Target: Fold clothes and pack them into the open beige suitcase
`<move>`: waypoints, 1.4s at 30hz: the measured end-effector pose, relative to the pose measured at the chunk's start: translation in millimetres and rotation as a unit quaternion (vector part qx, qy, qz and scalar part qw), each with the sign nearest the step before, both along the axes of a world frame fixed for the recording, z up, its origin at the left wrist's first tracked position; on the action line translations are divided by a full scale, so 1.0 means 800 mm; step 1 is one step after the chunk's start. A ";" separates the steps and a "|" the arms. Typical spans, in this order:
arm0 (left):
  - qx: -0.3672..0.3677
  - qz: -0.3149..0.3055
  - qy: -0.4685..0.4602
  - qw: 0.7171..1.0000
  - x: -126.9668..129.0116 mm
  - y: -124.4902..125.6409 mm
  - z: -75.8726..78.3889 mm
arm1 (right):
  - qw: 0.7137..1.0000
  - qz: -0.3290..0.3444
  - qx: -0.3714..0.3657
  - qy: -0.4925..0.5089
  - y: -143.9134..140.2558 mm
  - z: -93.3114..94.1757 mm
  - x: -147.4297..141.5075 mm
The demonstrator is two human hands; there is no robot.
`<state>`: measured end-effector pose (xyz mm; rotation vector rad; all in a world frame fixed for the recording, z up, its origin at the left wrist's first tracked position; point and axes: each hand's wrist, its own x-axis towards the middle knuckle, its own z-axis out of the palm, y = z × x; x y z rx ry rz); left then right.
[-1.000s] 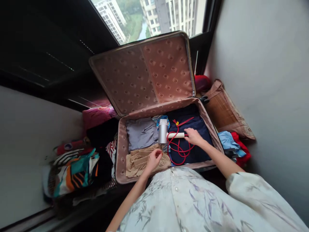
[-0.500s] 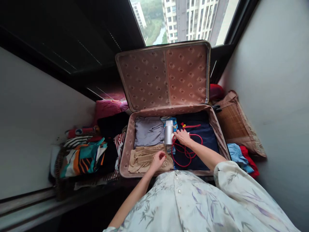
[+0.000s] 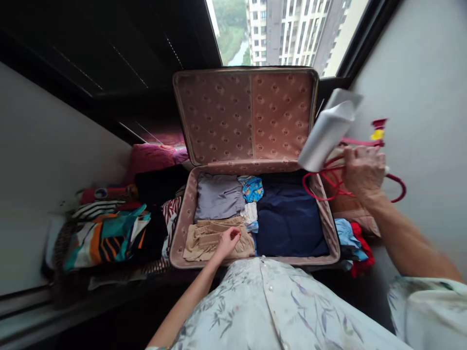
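Raised over the right side of the suitcase, my right hand (image 3: 365, 170) is closed on a silver hair dryer (image 3: 324, 136), whose barrel is blurred by motion. Its red cord (image 3: 399, 189) hangs in loops about the hand, and a red and yellow tie (image 3: 378, 131) sticks out above. My left hand (image 3: 229, 239) rests at the folded beige trousers (image 3: 204, 240), fingers curled together with nothing visible in them. The open suitcase (image 3: 178, 243) also holds grey folded clothing (image 3: 219, 197), navy clothing (image 3: 290, 218), a blue patterned cloth bundle (image 3: 253, 188) and a white cloth (image 3: 250, 214).
The suitcase lid (image 3: 219, 116) stands upright against the window side. Piled clothes (image 3: 105, 243) and a pink fluffy item (image 3: 149, 160) lie on the left. Light blue (image 3: 346, 236) and red clothes (image 3: 363, 250) lie on the right, beside the wall (image 3: 430, 121).
My right hand has lifted the hair dryer and its red cord out of the suitcase, up and to the right. Cloth items beneath are uncovered. My left hand stays at the beige trousers.
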<state>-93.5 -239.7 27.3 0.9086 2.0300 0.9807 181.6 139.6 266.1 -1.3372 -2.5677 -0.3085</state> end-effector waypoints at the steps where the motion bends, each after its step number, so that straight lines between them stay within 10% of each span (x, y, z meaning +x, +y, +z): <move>1: 0.001 -0.002 0.002 1.000 0.001 -0.001 -0.001 | 0.999 -0.030 0.041 -0.010 0.018 0.003 0.017; 5: 0.009 -0.006 -0.008 1.000 0.006 0.001 -0.004 | 0.987 -0.082 0.098 -0.099 0.065 -0.023 0.070; 16: 0.004 0.007 -0.003 1.000 0.002 -0.006 0.002 | 0.966 -0.072 -0.122 -0.215 0.052 -0.204 0.117; 27: -0.028 0.023 0.008 0.999 0.010 -0.014 0.005 | 0.940 0.041 -0.216 -0.260 0.077 -0.283 0.084; 34: -0.036 0.001 0.021 0.999 0.004 -0.022 -0.012 | 0.945 0.031 -0.231 -0.231 0.075 -0.295 0.085; 42: -0.009 -0.056 0.090 0.994 0.030 0.063 -0.065 | 0.974 -0.044 -0.152 -0.161 0.046 -0.198 0.007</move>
